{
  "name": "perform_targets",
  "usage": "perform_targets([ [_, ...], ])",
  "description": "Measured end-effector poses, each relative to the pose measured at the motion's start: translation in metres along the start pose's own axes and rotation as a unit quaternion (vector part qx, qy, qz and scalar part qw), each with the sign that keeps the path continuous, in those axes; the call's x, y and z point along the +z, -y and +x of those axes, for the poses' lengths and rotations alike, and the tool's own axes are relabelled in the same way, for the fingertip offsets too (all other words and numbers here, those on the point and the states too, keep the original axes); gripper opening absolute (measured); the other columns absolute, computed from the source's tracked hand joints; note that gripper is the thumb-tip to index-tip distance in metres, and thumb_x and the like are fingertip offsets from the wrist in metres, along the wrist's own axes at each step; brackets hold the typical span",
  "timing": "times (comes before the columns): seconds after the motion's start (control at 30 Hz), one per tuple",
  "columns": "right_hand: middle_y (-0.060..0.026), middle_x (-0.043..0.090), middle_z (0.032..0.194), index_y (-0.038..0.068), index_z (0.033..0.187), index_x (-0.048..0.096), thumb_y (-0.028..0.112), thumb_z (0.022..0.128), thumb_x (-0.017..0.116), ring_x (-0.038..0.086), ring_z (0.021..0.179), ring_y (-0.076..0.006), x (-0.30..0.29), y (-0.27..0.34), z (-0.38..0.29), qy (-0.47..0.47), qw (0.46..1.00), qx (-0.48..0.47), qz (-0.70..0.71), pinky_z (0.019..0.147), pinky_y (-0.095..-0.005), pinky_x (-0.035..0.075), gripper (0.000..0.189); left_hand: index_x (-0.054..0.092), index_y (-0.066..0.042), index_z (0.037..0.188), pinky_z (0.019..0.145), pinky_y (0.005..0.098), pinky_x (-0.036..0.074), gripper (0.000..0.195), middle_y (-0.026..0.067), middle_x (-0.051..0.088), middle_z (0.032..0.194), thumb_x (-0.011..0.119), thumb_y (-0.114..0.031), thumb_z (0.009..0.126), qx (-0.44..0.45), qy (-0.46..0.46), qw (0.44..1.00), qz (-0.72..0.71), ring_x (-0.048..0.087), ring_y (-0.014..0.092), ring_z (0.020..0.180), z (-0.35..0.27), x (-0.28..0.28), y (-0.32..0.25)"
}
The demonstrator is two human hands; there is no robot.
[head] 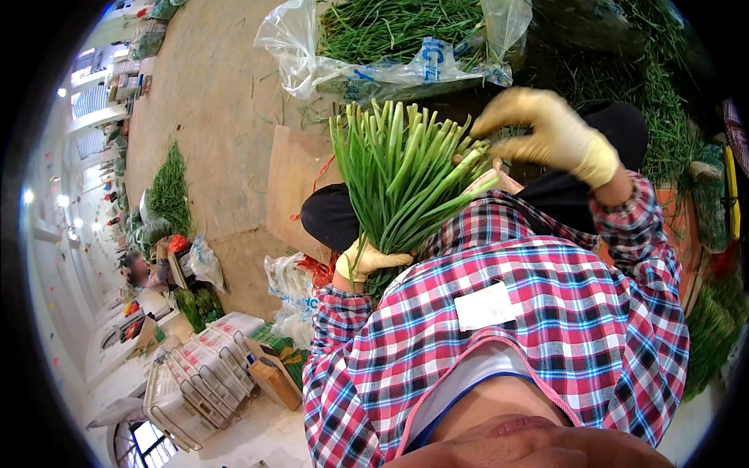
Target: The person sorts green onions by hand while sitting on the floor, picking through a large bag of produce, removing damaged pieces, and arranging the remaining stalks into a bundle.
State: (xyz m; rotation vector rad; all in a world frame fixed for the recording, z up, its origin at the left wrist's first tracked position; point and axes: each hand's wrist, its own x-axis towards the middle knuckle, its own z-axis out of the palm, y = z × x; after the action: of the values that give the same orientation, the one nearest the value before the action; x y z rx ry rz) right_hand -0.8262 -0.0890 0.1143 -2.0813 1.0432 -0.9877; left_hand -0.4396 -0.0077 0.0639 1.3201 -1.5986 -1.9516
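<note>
A thick bunch of long green vegetable stalks [404, 175], pale at the cut ends, stands fanned out over my lap. My left hand [371, 261], in a pale yellow glove, grips the leafy lower part of the bunch. My right hand [538, 131], in the same kind of glove, is raised beside the pale ends with its thumb and fingers apart; it is blurred and no stalk shows between them. Beyond the bunch, an opened clear plastic bag [409, 79] with blue print holds a heap of thin green stalks [398, 29].
A brown board [298, 187] lies by my knee, near red string [316, 269] and a crumpled plastic bag [289, 298]. Loose greens [667, 105] are heaped at the right. White crates [199, 374] stand lower left; a person [140, 272] is farther off at the left.
</note>
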Motion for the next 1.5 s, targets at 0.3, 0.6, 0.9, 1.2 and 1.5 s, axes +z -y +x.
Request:
perform_targets([
  [0.3,-0.0084,0.065,0.084,0.004,0.087,0.069,0.012,0.078,0.074,0.063,0.082,-0.0249,-0.03,-0.048,-0.02,-0.139,0.968,0.071,-0.198,0.074,-0.0341,0.051,0.013,0.048,0.0,0.129,0.1,0.0363,0.042,0.078,0.0132,0.06,0.121,0.086,-0.02,0.064,0.109,0.083,0.936,0.323,0.056,0.025,0.111,-0.002,-0.008,-0.024],
  [0.6,-0.0111,0.066,0.085,0.004,0.081,0.074,0.04,0.071,0.079,0.064,0.082,-0.0284,0.021,0.026,-0.003,0.098,0.976,0.192,-0.043,0.072,-0.0362,0.051,0.037,0.042,0.001,0.135,0.103,0.0374,0.041,0.087,0.0137,0.057,0.126,0.088,-0.017,0.063,0.03,0.022,0.998,0.044,0.054,0.024,0.117,0.009,0.01,-0.028],
  [0.9,-0.0138,0.07,0.083,0.005,0.089,0.072,0.032,0.075,0.077,0.068,0.073,-0.0299,0.03,0.017,-0.012,0.085,0.958,0.276,0.0,0.067,-0.0365,0.053,0.031,0.038,0.002,0.137,0.103,0.034,0.041,0.091,0.0135,0.056,0.128,0.087,-0.015,0.063,0.062,0.005,0.997,0.039,0.055,0.022,0.116,0.008,0.017,-0.024],
  [1.2,-0.0076,0.066,0.101,0.011,0.102,0.074,0.015,0.075,0.079,0.064,0.092,-0.0219,-0.004,-0.009,-0.003,-0.162,0.985,0.063,0.009,0.082,-0.0345,0.052,0.027,0.049,0.002,0.126,0.095,0.0366,0.046,0.067,0.0108,0.061,0.12,0.083,-0.008,0.068,0.187,0.062,0.96,0.2,0.058,0.02,0.107,0.014,0.011,-0.012],
  [1.5,-0.0055,0.066,0.105,0.005,0.09,0.075,0.011,0.086,0.068,0.063,0.094,-0.0145,-0.014,0.008,0.004,-0.145,0.975,0.107,0.132,0.082,-0.0269,0.05,0.01,0.057,0.003,0.113,0.083,0.0281,0.05,0.044,0.0037,0.066,0.102,0.077,-0.008,0.075,0.002,0.089,0.996,0.021,0.058,0.011,0.086,0.016,0.023,-0.036],
])
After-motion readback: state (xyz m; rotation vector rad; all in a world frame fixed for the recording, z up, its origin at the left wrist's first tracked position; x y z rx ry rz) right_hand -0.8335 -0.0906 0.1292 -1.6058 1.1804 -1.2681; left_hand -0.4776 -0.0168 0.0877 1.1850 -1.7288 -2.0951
